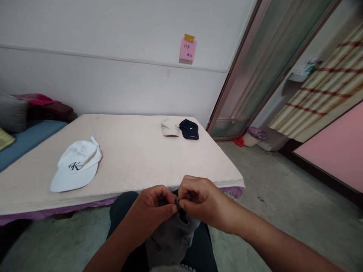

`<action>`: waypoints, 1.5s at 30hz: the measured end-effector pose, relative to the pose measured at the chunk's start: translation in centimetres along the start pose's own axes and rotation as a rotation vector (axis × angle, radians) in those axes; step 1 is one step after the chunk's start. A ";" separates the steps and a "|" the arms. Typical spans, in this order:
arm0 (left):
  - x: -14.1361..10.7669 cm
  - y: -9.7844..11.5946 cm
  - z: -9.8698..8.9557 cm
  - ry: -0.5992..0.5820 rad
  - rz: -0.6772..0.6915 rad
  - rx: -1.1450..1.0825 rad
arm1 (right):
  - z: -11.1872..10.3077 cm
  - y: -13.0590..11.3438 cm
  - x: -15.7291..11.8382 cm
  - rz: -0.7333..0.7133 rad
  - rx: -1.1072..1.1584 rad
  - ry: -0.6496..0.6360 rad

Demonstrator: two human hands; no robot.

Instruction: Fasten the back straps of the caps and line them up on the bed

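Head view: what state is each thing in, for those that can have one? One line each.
Left hand: pinching the gray cloth item
Right hand: pinching the same item
Gray cloth item: gripped by both hands, partly hidden
White cap: crown up, strap end sticking out
Beige cap: crown up
Navy cap: crown up, next to the beige one
Pink note: taped to the wall
Bin: lined with a purple bag
Curtain: hanging in folds

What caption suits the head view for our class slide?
Left hand and right hand pinch grey cloth; white cap, beige cap and navy cap lie beyond.
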State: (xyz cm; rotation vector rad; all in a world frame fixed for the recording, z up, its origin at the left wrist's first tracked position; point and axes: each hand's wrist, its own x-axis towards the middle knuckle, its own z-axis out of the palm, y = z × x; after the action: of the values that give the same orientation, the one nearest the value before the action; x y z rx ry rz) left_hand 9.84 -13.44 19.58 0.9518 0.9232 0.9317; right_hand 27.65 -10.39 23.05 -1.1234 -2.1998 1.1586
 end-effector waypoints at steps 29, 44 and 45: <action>1.2 -2.6 0.6 0.181 0.158 0.163 | 2.7 3.6 0.4 0.128 0.470 0.065; 0.6 -0.2 1.4 0.119 0.282 -0.013 | 0.1 1.0 0.1 0.206 0.663 0.078; 0.6 -0.1 1.5 0.122 0.287 -0.013 | 0.1 1.0 0.1 0.203 0.663 0.081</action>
State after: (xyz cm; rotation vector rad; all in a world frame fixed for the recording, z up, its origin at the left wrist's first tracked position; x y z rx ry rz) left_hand 11.46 -13.31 19.80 1.0428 0.8952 1.2487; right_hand 27.97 -10.05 22.18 -1.0727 -1.4724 1.7168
